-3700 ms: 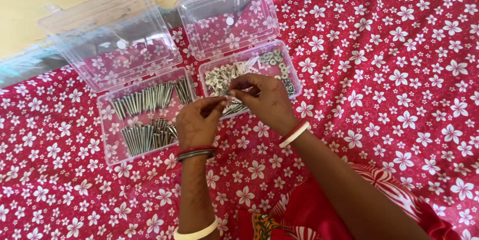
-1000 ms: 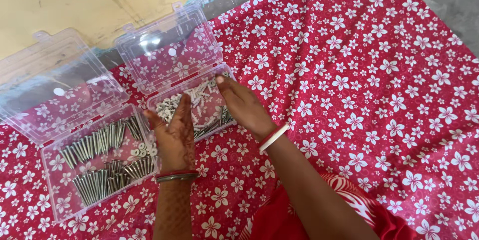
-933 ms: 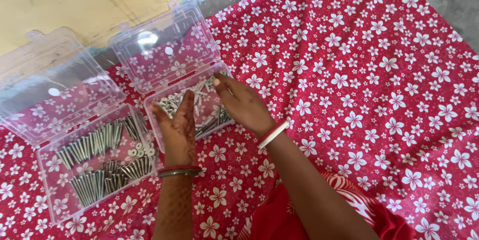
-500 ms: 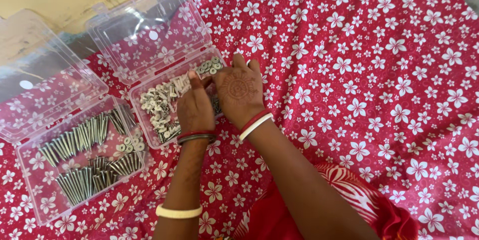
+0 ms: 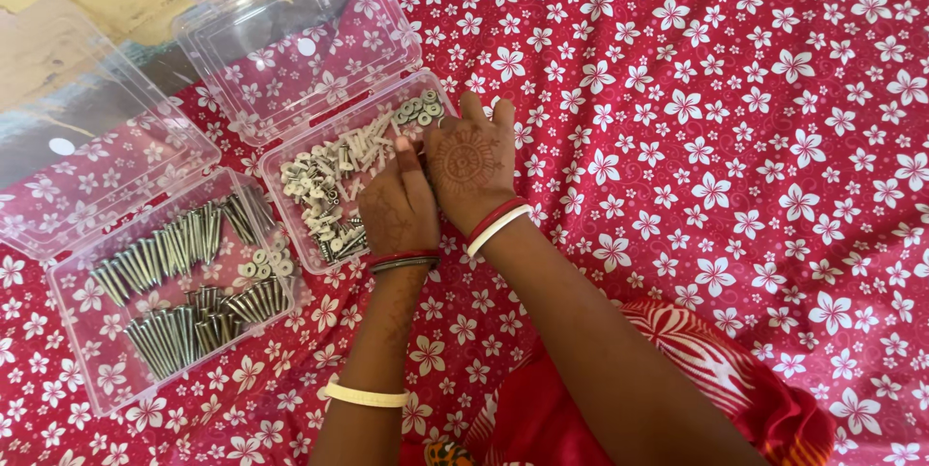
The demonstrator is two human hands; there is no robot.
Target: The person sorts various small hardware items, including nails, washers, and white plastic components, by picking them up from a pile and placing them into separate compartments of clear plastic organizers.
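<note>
A red floral cloth (image 5: pixel 735 137) covered the floor. Two clear open boxes lay on it: the left box (image 5: pixel 97 330) held long bolts (image 5: pixel 164 258), the right box (image 5: pixel 290 224) small fasteners (image 5: pixel 324 185). Left hand (image 5: pixel 399 210) and right hand (image 5: pixel 471 164) met over the right box; grip state could not be determined.

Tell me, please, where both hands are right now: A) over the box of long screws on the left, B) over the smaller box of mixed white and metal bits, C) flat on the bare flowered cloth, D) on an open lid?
B: the left hand and right hand sit close together over the right end of the smaller clear box, while the box of long screws lies apart on the left.
</note>
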